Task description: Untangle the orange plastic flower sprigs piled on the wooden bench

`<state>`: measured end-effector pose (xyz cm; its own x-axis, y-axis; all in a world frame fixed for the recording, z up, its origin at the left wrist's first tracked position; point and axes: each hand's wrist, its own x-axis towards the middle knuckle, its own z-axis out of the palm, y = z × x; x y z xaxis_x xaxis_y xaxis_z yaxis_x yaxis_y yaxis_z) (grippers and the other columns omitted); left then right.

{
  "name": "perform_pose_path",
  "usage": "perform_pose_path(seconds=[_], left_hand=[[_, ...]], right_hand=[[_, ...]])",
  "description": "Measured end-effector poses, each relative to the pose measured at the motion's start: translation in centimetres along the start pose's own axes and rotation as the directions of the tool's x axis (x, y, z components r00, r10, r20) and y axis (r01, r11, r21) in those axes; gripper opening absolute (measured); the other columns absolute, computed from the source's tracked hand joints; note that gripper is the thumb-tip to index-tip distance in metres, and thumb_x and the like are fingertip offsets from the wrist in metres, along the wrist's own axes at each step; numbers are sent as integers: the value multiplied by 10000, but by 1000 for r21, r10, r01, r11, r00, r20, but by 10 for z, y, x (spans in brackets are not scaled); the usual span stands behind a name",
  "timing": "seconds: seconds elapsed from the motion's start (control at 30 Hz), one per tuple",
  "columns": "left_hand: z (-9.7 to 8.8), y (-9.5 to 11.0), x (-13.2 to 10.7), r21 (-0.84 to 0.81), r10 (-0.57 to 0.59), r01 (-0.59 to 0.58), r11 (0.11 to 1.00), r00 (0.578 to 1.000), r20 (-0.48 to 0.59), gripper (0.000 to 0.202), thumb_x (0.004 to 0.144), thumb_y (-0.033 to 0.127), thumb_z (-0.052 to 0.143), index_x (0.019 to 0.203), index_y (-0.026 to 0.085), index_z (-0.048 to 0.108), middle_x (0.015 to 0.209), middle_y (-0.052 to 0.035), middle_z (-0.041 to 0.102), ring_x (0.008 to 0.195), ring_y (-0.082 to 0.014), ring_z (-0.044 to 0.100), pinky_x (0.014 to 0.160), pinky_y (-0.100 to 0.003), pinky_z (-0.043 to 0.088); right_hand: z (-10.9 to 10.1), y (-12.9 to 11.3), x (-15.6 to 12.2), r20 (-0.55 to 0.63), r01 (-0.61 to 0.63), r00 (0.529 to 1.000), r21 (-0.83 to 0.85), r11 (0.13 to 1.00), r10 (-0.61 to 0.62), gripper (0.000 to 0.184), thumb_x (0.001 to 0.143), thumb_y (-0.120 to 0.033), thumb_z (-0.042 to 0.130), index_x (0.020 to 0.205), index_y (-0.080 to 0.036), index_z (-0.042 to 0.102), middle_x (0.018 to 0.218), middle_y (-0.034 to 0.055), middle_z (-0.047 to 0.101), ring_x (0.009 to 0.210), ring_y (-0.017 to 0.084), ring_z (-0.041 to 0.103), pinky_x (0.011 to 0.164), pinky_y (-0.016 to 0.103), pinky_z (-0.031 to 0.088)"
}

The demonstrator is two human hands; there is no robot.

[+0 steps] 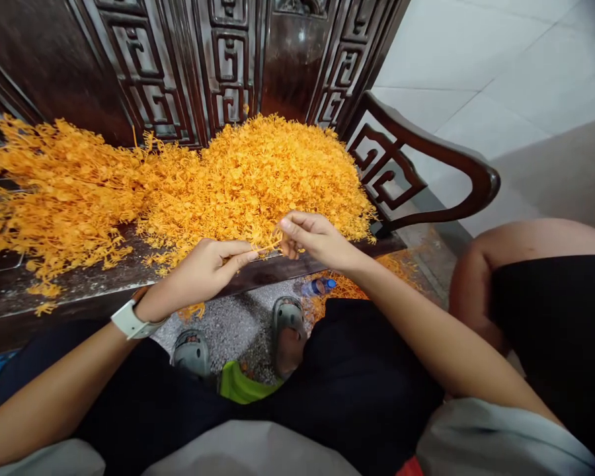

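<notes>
Between my hands is a small orange plastic-looking piece with a thin stem, like those heaped behind it. My left hand, with a white watch on the wrist, pinches one end of it between thumb and fingertips. At the other end, the thumb and curled fingers of my right hand close on the piece. A large pile of orange pieces lies on the dark wooden bench just beyond both hands. To the left spreads a looser heap of bunched orange pieces.
The bench has a carved back and a curved armrest at the right. A bottle with a blue cap and orange scraps lie on the floor below. Another person's leg is close on the right.
</notes>
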<state>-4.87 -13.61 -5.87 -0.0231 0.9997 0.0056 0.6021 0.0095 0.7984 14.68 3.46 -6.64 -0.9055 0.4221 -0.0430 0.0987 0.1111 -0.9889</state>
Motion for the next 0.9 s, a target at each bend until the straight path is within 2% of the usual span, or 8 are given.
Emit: perform_pose_path(seconds=[0.2, 0.37, 0.43, 0.5, 0.63, 0.77, 0.83, 0.9], left_hand=[[-5, -5, 4, -111, 24, -12, 994, 994, 108, 366, 1046, 433, 521, 903, 188, 752, 744, -15, 660, 692, -156, 567, 684, -283, 397], [-5, -26, 7, -83, -20, 24, 996, 998, 58, 400, 1037, 439, 513, 741, 184, 598, 701, -10, 583, 686, -160, 535, 685, -290, 379], [-2, -31, 8, -80, -39, 41, 996, 999, 26, 433, 1054, 490, 476, 756, 188, 564, 706, -1, 548, 686, -157, 523, 682, -286, 369], [1, -32, 7, -53, -31, 33, 998, 999, 34, 461, 1065, 522, 449, 753, 192, 528, 693, 9, 511, 672, -152, 506, 671, -283, 351], [0, -33, 4, 18, -44, 43, 999, 997, 60, 457, 1073, 524, 438, 772, 194, 535, 707, 1, 555, 675, -163, 530, 665, -288, 344], [-3, -36, -1, 19, -53, 52, 998, 994, 93, 466, 1073, 540, 437, 810, 188, 596, 758, -8, 610, 694, -163, 557, 673, -286, 362], [-2, -36, -1, 11, -61, 61, 998, 992, 107, 481, 1074, 550, 431, 822, 186, 617, 751, -7, 610, 688, -163, 560, 664, -287, 361], [1, -34, -1, -3, -51, 52, 999, 991, 120, 482, 1077, 548, 426, 842, 185, 640, 747, -8, 619, 698, -169, 576, 672, -289, 372]], right_hand=[[-6, -30, -11, -216, 210, 960, 133, 969, -179, 388, 896, -555, 760, 763, -242, 573, 570, -53, 408, 506, 101, 329, 543, 313, 320], [-66, -81, -42, -495, 545, 725, -12, 838, -479, 280, 952, -374, 740, 741, -302, 570, 539, -42, 225, 505, 143, 245, 552, 324, 323], [-66, -79, -53, -121, 513, 848, -60, 857, -516, 289, 1004, -465, 658, 770, -300, 620, 508, -44, 350, 471, 137, 360, 527, 308, 348], [-48, -64, -59, 317, 371, 901, -215, 903, -295, 257, 960, -444, 727, 790, -257, 681, 555, -19, 536, 515, 144, 522, 536, 295, 402], [-17, -43, -49, 705, 416, 709, -412, 811, -5, 265, 969, -354, 733, 752, -201, 736, 624, 7, 686, 555, 118, 610, 536, 230, 460], [-39, -50, -27, 115, 369, 922, -547, 751, -369, 472, 1060, -544, 516, 956, -152, 758, 708, 22, 740, 609, 112, 624, 533, 203, 544], [-45, -48, -20, -117, 249, 936, -447, 859, -332, 524, 1112, -523, 374, 1223, -135, 708, 848, 56, 779, 653, 127, 644, 556, 234, 561], [-37, -40, -19, -91, 131, 984, -237, 963, -156, 470, 1103, -511, 428, 1351, -178, 648, 918, 71, 785, 663, 140, 651, 584, 265, 556]])
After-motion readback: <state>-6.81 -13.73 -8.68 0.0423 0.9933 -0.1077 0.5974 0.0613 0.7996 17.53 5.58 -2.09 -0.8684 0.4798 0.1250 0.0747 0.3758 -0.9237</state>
